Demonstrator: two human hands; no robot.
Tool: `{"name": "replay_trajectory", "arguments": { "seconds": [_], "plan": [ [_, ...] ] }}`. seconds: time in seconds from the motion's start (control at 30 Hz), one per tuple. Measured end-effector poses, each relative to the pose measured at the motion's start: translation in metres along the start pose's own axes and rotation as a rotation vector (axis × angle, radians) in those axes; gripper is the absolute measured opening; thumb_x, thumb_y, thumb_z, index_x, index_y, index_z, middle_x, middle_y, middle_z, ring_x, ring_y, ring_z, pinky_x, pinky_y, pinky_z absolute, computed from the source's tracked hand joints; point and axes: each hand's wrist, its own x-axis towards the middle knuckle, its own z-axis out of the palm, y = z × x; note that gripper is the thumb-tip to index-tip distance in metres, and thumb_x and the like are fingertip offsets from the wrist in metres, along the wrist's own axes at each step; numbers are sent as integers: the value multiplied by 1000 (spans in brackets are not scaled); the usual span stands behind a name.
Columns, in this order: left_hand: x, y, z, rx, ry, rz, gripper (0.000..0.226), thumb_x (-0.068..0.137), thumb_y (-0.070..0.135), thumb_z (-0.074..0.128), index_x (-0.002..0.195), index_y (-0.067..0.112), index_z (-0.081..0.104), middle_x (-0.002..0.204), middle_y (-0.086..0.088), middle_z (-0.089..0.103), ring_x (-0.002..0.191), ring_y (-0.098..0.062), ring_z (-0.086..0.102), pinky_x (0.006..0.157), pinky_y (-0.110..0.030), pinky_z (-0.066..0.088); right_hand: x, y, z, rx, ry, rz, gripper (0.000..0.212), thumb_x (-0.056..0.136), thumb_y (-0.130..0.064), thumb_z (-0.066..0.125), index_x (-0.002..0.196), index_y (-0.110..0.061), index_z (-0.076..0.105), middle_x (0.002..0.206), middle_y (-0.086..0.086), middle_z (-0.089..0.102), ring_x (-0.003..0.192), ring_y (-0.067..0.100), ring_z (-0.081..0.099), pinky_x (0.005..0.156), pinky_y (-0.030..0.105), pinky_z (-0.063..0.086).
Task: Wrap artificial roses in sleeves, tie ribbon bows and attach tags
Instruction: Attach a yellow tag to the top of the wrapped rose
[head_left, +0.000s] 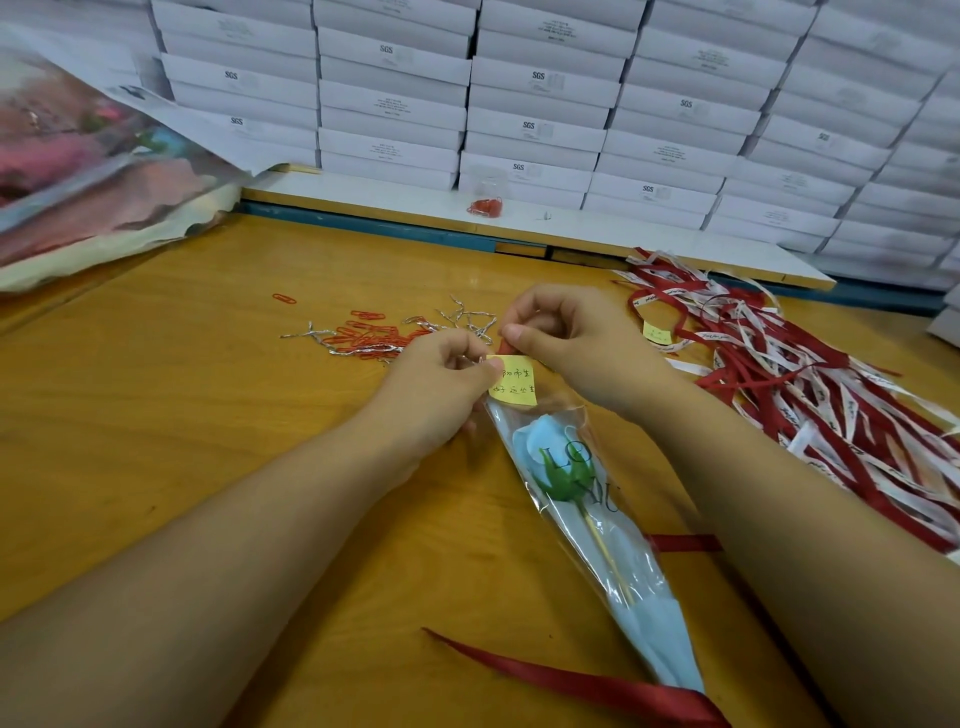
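Tag-attaching step, by the look of it. At the centre of the view, a pale blue rose (535, 441) inside a clear printed sleeve (597, 545), flat on the wooden table (208, 415), narrow end toward 5 o'clock and open mouth toward 11 o'clock. On that mouth, a yellow tag (513, 387) with handwriting.

Left hand (441, 384) at 9 o'clock of the tag, thumb and forefinger pinched together on its left edge, apparently with the sleeve film. Right hand (566, 332) at 1 o'clock of the tag, thumb and forefinger closed on a small red piece (505, 347) at the tag's top edge. Probably a paper clip, but too hidden to be sure.

At the sleeve's narrow tip, a red ribbon (571, 680) running off toward 9 o'clock, loose, with no bow visible.

Toward 10 o'clock from the hands, scattered red paper clips (363, 332) mixed with silver twist ties (467, 317). Toward 3 o'clock, a heap of red and white ribbons (805, 389).

Next, in all likelihood: sliding the red piece down over tag and film together, with a firm left pinch to stop the paper from shifting. After that, the bow — not yet tied, seemingly.
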Motion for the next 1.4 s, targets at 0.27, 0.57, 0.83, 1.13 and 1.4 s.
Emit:
{"name": "replay_trajectory", "arguments": {
  "seconds": [0.27,0.57,0.83,1.13,1.4],
  "plan": [
    [-2,4,0,16,21,4,16,94,10,56,83,19,64,68,-5,56,37,0,45,38,-14,37,3,2,3,100,64,37,8,94,-9,57,90,-7,63,74,4,70,70,9,67,72,20,56],
    [-1,3,0,53,24,-8,10,94,13,57,88,16,65,72,-8,57,43,-7,47,41,-15,39,1,3,3,151,26,45,14,94,-10,57,83,-16,65,64,-6,70,67,2,65,66,13,51],
    [0,1,1,100,40,3,8,94,14,57,90,15,65,64,-3,56,38,-5,46,39,-13,38,1,2,1,130,46,23,10,93,-9,57,91,-3,65,70,0,69,62,6,60,65,15,50],
    [-3,4,0,83,34,4,10,94,13,57,85,15,63,61,-1,55,36,-2,46,38,-12,36,1,1,3,11,28,28,9,92,-13,60,89,-14,68,76,3,72,79,21,67,75,29,54],
    [0,3,-2,71,71,-11,16,94,16,58,78,18,63,65,-5,58,39,-5,46,39,-12,37,1,4,4,-49,-49,67,10,91,-17,62,94,-11,69,82,12,70,67,8,61,65,21,52]
  ]
}}
